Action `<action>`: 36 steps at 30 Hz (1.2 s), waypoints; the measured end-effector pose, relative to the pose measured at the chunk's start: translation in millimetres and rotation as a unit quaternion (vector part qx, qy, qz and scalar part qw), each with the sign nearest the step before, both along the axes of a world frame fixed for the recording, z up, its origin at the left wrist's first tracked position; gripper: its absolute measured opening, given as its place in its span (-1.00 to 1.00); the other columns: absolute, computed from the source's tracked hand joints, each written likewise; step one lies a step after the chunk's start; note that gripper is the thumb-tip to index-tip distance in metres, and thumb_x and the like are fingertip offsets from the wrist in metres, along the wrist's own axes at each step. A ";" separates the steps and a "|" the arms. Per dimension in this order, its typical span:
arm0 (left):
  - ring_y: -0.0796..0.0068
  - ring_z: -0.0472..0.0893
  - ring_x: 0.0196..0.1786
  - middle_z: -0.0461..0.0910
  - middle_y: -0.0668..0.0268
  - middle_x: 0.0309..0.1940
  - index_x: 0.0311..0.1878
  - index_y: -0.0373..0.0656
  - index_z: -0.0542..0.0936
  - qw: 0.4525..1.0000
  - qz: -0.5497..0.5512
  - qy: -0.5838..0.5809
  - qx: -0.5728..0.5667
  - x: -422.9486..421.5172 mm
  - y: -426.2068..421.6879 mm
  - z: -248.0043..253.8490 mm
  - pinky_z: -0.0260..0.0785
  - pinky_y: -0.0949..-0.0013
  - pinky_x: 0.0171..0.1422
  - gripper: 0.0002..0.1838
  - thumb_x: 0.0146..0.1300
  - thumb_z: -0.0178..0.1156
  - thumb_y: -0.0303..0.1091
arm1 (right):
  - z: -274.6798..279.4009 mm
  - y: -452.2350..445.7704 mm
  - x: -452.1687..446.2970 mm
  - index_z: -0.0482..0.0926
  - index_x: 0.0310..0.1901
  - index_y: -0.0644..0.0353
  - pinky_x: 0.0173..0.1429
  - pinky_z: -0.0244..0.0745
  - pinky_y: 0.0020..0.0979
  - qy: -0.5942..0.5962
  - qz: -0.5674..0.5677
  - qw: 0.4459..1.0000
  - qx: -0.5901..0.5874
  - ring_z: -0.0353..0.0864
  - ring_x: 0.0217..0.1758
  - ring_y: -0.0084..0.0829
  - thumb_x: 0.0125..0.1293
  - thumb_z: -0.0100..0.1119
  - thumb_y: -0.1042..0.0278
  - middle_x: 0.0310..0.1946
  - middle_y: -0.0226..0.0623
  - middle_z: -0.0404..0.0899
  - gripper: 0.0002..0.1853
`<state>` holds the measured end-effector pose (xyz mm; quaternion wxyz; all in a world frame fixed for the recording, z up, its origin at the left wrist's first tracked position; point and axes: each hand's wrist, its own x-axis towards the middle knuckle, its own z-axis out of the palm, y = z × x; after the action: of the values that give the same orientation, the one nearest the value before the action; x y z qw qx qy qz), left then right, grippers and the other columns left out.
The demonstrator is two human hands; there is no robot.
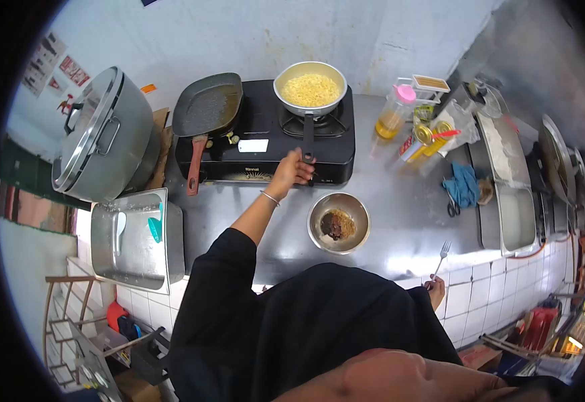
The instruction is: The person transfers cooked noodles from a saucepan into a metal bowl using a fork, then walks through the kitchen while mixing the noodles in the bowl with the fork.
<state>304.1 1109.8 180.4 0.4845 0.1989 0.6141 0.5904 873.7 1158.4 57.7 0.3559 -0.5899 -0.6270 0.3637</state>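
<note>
My left hand reaches to the front edge of the black gas stove, its fingers curled beside the end of a saucepan's handle. Whatever those fingers grip is hidden. On the right burner sits the saucepan, pale inside, with yellow noodles in it. My right hand, low at the counter's front edge, is closed around a metal fork with its tines pointing up and away. Between my hands a steel bowl stands on the counter, holding dark sauce and brownish seasonings.
A square grill pan rests on the left burner. Further left are a large lidded pot and a steel tray with utensils. To the right stand an oil bottle, yellow cans, a blue cloth and scissors.
</note>
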 end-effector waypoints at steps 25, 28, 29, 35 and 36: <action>0.81 0.05 -0.76 0.13 0.64 -0.75 -0.62 0.09 0.23 0.985 0.136 -0.073 -0.076 149.7 -90.4 104.5 -0.18 0.59 -0.74 -0.56 0.31 0.23 -0.24 | 254.1 196.5 -362.0 0.54 -0.31 0.14 -0.04 0.34 -0.15 -0.062 0.418 0.787 0.449 0.52 -0.16 -0.20 0.27 0.21 0.31 -0.34 -0.26 0.57 -0.89; 0.80 0.06 -0.76 0.17 0.62 -0.76 -0.57 0.04 0.31 0.978 0.168 -0.096 -0.072 180.6 -119.2 86.4 -0.18 0.57 -0.73 -0.63 0.27 0.28 -0.26 | 254.9 172.8 -400.9 0.54 -0.32 0.09 -0.12 0.30 -0.19 -0.118 0.438 0.693 0.561 0.49 -0.16 -0.25 0.15 0.22 0.37 -0.38 -0.28 0.55 -0.92; 0.80 0.06 -0.76 0.18 0.61 -0.76 -0.57 0.03 0.32 0.975 0.177 -0.110 -0.071 191.8 -126.7 84.5 -0.18 0.56 -0.73 -0.63 0.25 0.30 -0.27 | 252.4 166.4 -409.7 0.56 -0.33 0.08 -0.13 0.29 -0.21 -0.127 0.450 0.667 0.581 0.48 -0.16 -0.26 0.11 0.22 0.37 -0.40 -0.28 0.55 -0.91; 0.80 0.07 -0.77 0.19 0.61 -0.77 -0.55 -0.03 0.40 0.968 0.206 -0.120 -0.073 237.6 -159.3 83.0 -0.16 0.58 -0.72 -0.66 0.22 0.35 -0.26 | 225.3 135.0 -422.7 0.56 -0.38 0.09 -0.16 0.28 -0.23 -0.104 0.626 0.593 0.496 0.47 -0.21 -0.25 0.01 0.25 0.35 -0.48 -0.29 0.55 -0.89; 0.81 0.07 -0.78 0.20 0.61 -0.77 -0.55 -0.04 0.40 0.968 0.208 -0.125 -0.069 242.2 -161.9 82.9 -0.16 0.58 -0.72 -0.66 0.22 0.35 -0.25 | 221.3 129.9 -421.9 0.55 -0.38 0.10 -0.17 0.28 -0.22 -0.097 0.661 0.589 0.455 0.46 -0.23 -0.24 0.02 0.25 0.36 -0.49 -0.29 0.54 -0.89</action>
<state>546.3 947.9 263.3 0.4360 -0.0425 0.6160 0.6547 451.8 1288.3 279.0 0.1770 0.1938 -0.9590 0.1069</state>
